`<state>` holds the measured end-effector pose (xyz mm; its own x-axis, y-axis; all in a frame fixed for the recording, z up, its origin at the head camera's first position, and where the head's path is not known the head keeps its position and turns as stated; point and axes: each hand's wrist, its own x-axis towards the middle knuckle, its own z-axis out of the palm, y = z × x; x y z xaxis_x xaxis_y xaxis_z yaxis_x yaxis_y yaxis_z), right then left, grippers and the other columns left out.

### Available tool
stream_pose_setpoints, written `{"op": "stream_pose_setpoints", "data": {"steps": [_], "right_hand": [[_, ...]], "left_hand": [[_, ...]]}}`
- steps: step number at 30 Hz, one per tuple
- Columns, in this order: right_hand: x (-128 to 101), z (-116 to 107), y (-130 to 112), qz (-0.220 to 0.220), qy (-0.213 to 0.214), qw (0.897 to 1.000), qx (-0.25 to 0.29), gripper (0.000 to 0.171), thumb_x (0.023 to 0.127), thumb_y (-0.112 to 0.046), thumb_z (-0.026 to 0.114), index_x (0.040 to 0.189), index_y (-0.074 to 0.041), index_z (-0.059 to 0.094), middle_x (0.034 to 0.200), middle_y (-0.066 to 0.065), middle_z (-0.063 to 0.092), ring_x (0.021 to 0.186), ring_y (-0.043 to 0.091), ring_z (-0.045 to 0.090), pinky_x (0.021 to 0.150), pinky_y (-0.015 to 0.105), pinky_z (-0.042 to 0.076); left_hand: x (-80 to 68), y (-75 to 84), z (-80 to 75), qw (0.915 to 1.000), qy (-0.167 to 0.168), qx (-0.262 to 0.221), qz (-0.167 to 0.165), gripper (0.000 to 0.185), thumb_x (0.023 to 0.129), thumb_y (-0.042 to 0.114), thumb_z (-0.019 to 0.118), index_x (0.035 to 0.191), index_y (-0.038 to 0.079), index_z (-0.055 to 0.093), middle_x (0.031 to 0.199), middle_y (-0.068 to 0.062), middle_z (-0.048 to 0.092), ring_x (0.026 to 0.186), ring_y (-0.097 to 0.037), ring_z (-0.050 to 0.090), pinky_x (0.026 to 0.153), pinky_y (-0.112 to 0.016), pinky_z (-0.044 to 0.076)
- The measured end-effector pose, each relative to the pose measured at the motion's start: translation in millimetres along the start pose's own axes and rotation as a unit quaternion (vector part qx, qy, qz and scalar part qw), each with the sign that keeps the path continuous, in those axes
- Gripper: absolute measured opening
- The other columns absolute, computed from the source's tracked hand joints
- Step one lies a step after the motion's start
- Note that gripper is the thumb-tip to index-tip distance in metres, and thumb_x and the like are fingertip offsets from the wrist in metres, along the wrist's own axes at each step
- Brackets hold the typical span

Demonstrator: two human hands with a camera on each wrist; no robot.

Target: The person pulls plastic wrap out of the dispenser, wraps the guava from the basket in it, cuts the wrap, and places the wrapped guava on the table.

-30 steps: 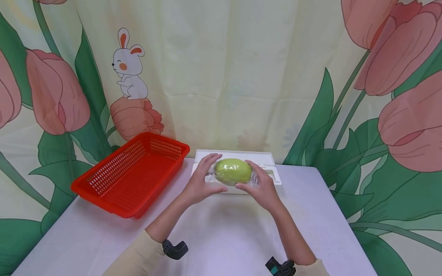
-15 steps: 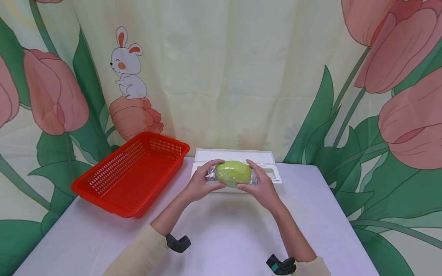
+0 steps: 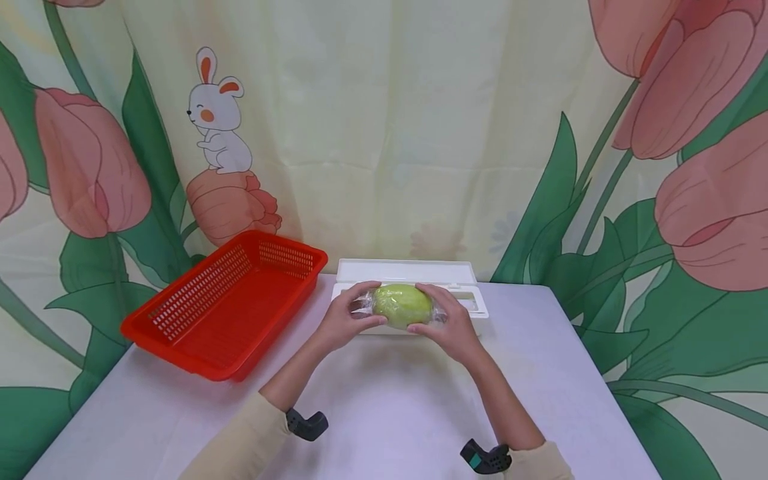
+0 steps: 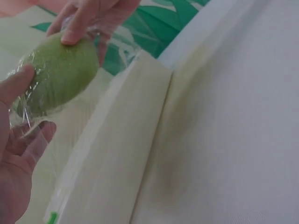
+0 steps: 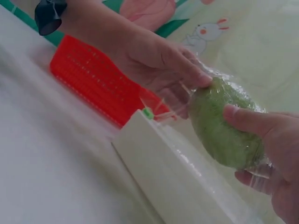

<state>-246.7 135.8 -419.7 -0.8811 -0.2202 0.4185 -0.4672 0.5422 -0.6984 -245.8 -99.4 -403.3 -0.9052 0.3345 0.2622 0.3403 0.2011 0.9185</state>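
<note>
Green fruit [image 3: 403, 306] in clear film [image 3: 364, 302], held above white box [image 3: 406, 271], long axis roughly along box's length. Left hand [image 3: 346, 317] grips one end, right hand [image 3: 453, 327] other; neither nearer.

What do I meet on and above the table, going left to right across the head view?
Basket → left hand → fruit → right hand. The white box overlaps the last three, so I leave it out of the order.
</note>
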Motion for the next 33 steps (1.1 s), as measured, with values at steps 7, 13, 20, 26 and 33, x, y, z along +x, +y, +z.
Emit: {"op": "stream_pose_setpoints", "data": {"steps": [7, 13, 20, 26, 33], "right_hand": [[5.2, -2.9, 2.3, 0.009, -0.023, 1.000, 0.004, 0.074, 0.067, -0.045, 0.076, 0.132, -0.037, 0.044, 0.136, -0.008, 0.046, 0.127, 0.019, 0.042, 0.102, 0.051, 0.037], [8.0, -4.6, 4.3, 0.049, -0.040, 0.998, 0.019, 0.078, 0.068, -0.049, 0.074, 0.136, -0.035, 0.038, 0.138, -0.004, 0.045, 0.126, 0.021, 0.042, 0.100, 0.051, 0.038], [10.5, -1.6, 7.5, 0.072, -0.052, 0.996, 0.029, 0.075, 0.069, -0.048, 0.074, 0.133, -0.031, 0.040, 0.135, -0.001, 0.048, 0.122, 0.022, 0.045, 0.100, 0.051, 0.037], [7.4, 4.6, 12.9, 0.062, -0.033, 0.997, 0.031, 0.073, 0.067, -0.047, 0.075, 0.131, -0.032, 0.044, 0.134, -0.003, 0.049, 0.118, 0.021, 0.048, 0.095, 0.045, 0.041], [2.3, 9.8, 9.3, -0.103, 0.077, 0.989, -0.069, 0.071, 0.066, -0.035, 0.080, 0.129, -0.022, 0.050, 0.138, -0.001, 0.045, 0.133, 0.022, 0.035, 0.103, 0.049, 0.035]], "left_hand": [[5.7, -15.5, 0.3, 0.9830, 0.059, 0.113, 0.132, 0.066, 0.070, 0.017, 0.079, 0.129, 0.016, 0.049, 0.134, -0.008, 0.048, 0.123, -0.022, 0.045, 0.097, -0.044, 0.045], [13.0, -19.6, 9.5, 0.9233, 0.037, 0.312, 0.222, 0.082, 0.064, 0.029, 0.083, 0.135, 0.024, 0.042, 0.138, 0.003, 0.042, 0.128, -0.014, 0.038, 0.098, -0.043, 0.042], [16.4, -28.1, 15.8, 0.9300, 0.028, 0.328, 0.163, 0.085, 0.066, 0.023, 0.082, 0.137, 0.031, 0.036, 0.137, 0.009, 0.040, 0.125, -0.013, 0.042, 0.096, -0.033, 0.046], [18.3, -41.0, 14.4, 0.9511, 0.012, 0.274, 0.142, 0.082, 0.068, 0.020, 0.081, 0.136, 0.032, 0.036, 0.135, 0.011, 0.041, 0.123, -0.009, 0.043, 0.096, -0.031, 0.046], [21.3, -56.0, 16.0, 0.9636, 0.009, 0.240, 0.117, 0.079, 0.069, 0.026, 0.080, 0.136, 0.027, 0.037, 0.133, 0.008, 0.045, 0.124, -0.012, 0.043, 0.100, -0.036, 0.043]]}}
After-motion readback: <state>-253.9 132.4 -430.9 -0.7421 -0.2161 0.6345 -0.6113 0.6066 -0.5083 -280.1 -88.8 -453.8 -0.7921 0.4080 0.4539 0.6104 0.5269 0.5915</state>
